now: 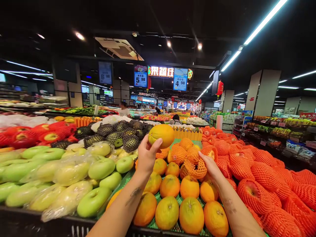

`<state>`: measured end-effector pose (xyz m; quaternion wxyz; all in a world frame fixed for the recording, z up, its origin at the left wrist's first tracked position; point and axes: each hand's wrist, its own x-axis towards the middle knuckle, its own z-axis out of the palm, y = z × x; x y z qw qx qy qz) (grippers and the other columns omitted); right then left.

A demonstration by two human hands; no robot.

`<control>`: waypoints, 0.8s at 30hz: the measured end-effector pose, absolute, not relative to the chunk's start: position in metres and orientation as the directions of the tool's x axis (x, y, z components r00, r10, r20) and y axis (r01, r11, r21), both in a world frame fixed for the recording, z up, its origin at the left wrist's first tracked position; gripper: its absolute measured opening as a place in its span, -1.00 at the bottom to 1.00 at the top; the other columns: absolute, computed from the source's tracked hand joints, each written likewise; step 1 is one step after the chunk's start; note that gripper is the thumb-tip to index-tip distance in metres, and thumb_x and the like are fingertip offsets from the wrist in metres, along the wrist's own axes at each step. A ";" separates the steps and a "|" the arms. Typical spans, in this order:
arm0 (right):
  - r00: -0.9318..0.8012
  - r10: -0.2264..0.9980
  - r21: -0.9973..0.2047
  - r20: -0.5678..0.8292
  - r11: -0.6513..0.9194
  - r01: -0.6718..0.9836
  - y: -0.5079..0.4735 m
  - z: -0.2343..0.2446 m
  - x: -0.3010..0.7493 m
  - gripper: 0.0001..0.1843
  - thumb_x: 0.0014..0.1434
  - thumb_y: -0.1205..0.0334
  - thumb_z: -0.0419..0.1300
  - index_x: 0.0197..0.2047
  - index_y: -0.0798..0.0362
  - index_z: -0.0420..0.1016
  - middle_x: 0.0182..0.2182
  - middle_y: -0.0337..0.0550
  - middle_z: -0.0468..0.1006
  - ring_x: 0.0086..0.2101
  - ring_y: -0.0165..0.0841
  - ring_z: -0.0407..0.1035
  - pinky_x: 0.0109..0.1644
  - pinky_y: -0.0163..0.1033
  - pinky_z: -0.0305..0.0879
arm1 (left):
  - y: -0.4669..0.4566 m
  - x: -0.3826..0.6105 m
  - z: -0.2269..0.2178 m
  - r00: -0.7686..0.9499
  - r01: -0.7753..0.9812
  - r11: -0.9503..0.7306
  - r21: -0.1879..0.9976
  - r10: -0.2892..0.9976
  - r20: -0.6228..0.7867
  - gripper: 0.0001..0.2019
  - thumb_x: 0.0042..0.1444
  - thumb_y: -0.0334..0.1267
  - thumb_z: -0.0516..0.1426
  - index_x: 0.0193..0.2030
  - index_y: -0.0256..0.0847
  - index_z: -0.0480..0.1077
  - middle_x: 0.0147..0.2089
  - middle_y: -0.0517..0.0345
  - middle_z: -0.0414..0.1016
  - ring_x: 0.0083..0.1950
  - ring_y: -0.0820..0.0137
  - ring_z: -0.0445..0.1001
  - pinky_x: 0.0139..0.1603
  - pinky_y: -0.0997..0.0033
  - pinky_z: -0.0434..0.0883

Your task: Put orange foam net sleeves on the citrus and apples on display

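Note:
My left hand (146,154) is raised above a fruit display, its fingers wrapped round a large yellow-orange citrus fruit (161,135). My right hand (209,164) reaches into the pile, fingers closed on an orange foam net sleeve (194,168) that lies on the fruit. Bare oranges (170,186) lie in rows on a green mat (153,225) under both forearms.
Green apples (101,168) and bagged pale fruit (70,172) fill the left bin. Netted red apples (264,187) pile up at the right. Dark-netted fruit (123,133) lies behind. The display's black front edge (49,225) runs below. Shelves and people stand farther back.

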<state>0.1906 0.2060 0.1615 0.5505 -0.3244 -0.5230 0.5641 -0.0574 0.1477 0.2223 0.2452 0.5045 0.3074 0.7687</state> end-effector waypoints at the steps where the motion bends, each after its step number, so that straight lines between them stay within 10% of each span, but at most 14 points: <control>1: -0.172 0.963 -0.945 0.207 0.151 -0.290 0.207 0.161 0.191 -0.45 -0.11 -0.30 0.49 -0.32 0.02 0.64 -0.26 -0.05 0.69 -0.11 -0.03 0.55 0.08 0.01 0.44 | 0.143 -0.064 0.226 -0.383 -0.135 -0.645 0.752 0.734 0.561 -0.34 -0.08 0.24 0.27 -0.02 -0.26 0.35 -0.10 0.01 0.49 -0.14 0.25 0.52 -0.39 0.50 0.39; 5: -0.118 0.975 -0.945 0.190 0.148 -0.292 0.213 0.156 0.192 -0.40 -0.13 -0.30 0.49 -0.25 0.05 0.64 -0.23 -0.02 0.69 -0.05 -0.01 0.53 0.13 0.00 0.41 | 0.127 -0.097 0.226 -0.251 -0.287 -0.402 0.870 0.908 0.336 -0.25 -0.08 0.26 0.25 0.12 -0.22 0.29 -0.07 -0.06 0.51 -0.24 0.22 0.56 -0.57 0.56 0.15; 9: -0.116 0.978 -0.948 0.175 0.136 -0.286 0.215 0.155 0.192 -0.40 -0.10 -0.31 0.46 -0.24 0.07 0.66 -0.20 0.00 0.69 -0.08 -0.01 0.55 0.14 0.00 0.41 | 0.126 -0.136 0.202 -0.246 0.094 -0.300 0.949 0.917 0.314 -0.20 -0.13 0.21 0.32 0.17 -0.14 0.23 0.00 -0.02 0.50 -0.13 0.19 0.54 -0.43 0.47 0.34; 15: -0.081 0.977 -0.931 0.195 0.158 -0.329 0.213 0.159 0.192 -0.48 -0.12 -0.23 0.47 -0.26 0.03 0.67 -0.12 0.01 0.67 0.00 0.01 0.52 0.15 0.02 0.43 | 0.130 -0.168 0.170 0.009 0.906 -0.238 0.349 0.837 0.547 -0.23 -0.12 0.03 0.27 0.24 -0.19 0.25 0.26 -0.13 0.32 0.21 -0.07 0.40 0.18 0.00 0.39; 24: -0.150 0.951 -0.934 0.270 0.221 -0.282 0.219 0.152 0.196 -0.57 0.04 -0.22 0.42 -0.39 0.01 0.63 -0.26 0.01 0.67 -0.08 -0.03 0.53 0.13 0.01 0.38 | 0.141 -0.183 0.164 0.132 0.978 -0.173 0.120 0.948 0.291 -0.15 -0.13 0.03 0.21 0.32 -0.35 0.31 0.24 -0.26 0.42 0.18 -0.11 0.45 0.21 0.01 0.37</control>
